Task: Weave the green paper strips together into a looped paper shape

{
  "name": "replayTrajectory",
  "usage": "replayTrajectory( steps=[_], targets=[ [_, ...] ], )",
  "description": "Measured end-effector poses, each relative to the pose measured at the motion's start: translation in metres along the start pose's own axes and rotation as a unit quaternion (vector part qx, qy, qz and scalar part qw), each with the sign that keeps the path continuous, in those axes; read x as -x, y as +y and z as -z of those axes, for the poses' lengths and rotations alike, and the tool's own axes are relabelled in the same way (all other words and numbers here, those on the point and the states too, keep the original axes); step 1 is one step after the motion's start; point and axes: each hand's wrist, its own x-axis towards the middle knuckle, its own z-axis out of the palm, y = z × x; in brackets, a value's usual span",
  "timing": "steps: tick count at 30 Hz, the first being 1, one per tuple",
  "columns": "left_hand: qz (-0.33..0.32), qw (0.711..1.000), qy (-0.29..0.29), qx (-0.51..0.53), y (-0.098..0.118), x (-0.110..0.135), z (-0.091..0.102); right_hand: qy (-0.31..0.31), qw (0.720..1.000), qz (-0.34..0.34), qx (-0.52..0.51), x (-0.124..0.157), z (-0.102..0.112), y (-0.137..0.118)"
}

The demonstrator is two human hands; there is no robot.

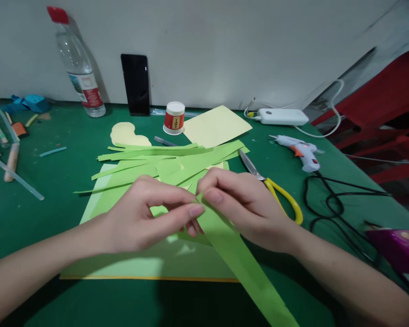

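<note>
Green paper strip — pinched by left hand, right hand.

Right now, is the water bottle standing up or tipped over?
Upright: the bottle stands on its base on the table by the wall, red cap on top.

bottle label, jar label, both illegible

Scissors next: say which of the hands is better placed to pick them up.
Probably the right hand. The scissors lie just beyond it on the green table, their yellow handles beside its knuckles. The left hand is farther away, and both hands now pinch the green paper strip.
</note>
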Motion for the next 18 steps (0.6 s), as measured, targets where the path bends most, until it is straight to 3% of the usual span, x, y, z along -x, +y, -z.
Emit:
replayTrajectory(
  steps=[10,18],
  targets=[
    [0.079,0.992,-0.059,0.075,-0.0041,0.0001,0.0024,0.012,1.0,0.004,0.022,-0.0026,0.0006,-0.0033],
    [0.033,0.999,0.006,0.004,-0.0036,-0.002,-0.0013,0.052,0.998,-0.003,0.036,-0.0007,-0.0037,0.0]
  ],
)
